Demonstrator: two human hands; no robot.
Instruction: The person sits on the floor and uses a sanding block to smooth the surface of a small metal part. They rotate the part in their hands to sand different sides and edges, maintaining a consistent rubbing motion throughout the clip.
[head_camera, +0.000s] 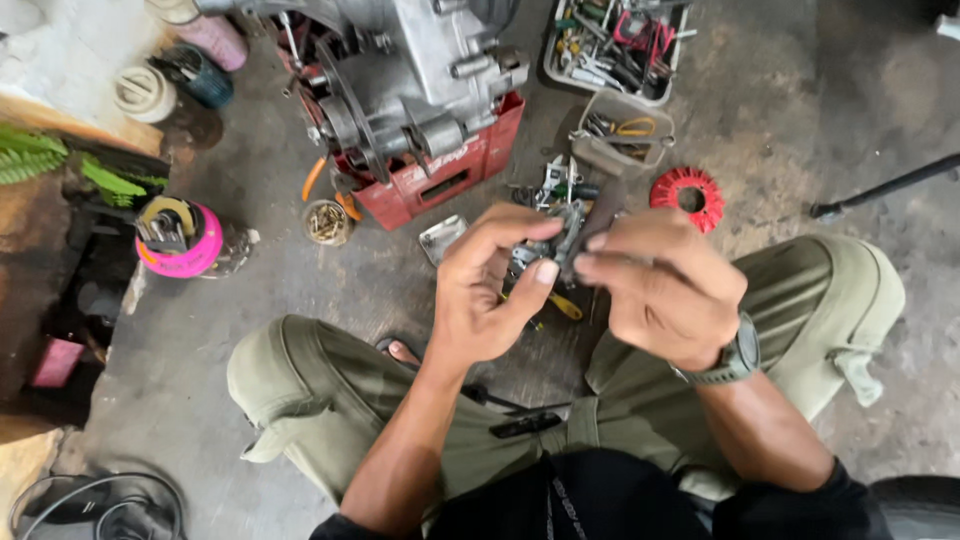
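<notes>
From the head camera, the left hand (487, 290) and right hand (655, 285) pinched a small metal part (570, 235) between closed fingertips, raised for close inspection, just below the engine block (420, 80) resting on its red crate (450, 170).

The person wears loose olive-green cotton trousers (330, 385) with a patch pocket showing on the right thigh, and a dark black top (600, 500) whose short sleeves leave the forearms bare. A chunky grey-green wristwatch (735, 358) with a ridged strap sits on the right wrist, and a dark sandal (398, 347) shows at one foot.
</notes>
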